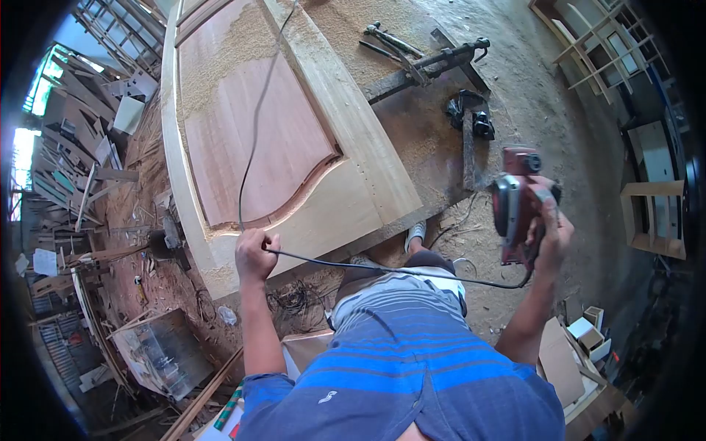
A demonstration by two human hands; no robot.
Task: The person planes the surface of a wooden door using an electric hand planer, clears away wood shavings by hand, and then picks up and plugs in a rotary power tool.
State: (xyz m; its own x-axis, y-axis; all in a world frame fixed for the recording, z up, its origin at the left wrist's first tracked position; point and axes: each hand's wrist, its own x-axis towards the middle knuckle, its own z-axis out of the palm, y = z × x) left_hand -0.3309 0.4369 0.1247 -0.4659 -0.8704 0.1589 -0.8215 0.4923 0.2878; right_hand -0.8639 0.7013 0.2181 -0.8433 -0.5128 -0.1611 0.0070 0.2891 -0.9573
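Note:
My left hand (255, 254) is closed around a black power cord (331, 262), above the near edge of a wooden door panel (246, 140). From this fist one length of cord runs up over the panel, and another crosses in front of my body to the tool on the right. My right hand (551, 228) grips a red power tool, which looks like an electric planer (517, 198), held up off the bench on the right side. The panel has a curved, recessed reddish field inside a paler frame, with sawdust and shavings over its far part.
A bar clamp (441, 67) and a hammer (397, 40) lie on the dusty bench beyond the panel. A black plastic bag (471, 114) is at its right. Scrap wood (81, 132) piles up at left, a wooden box (162, 353) at lower left, and wooden frames (654, 220) at right.

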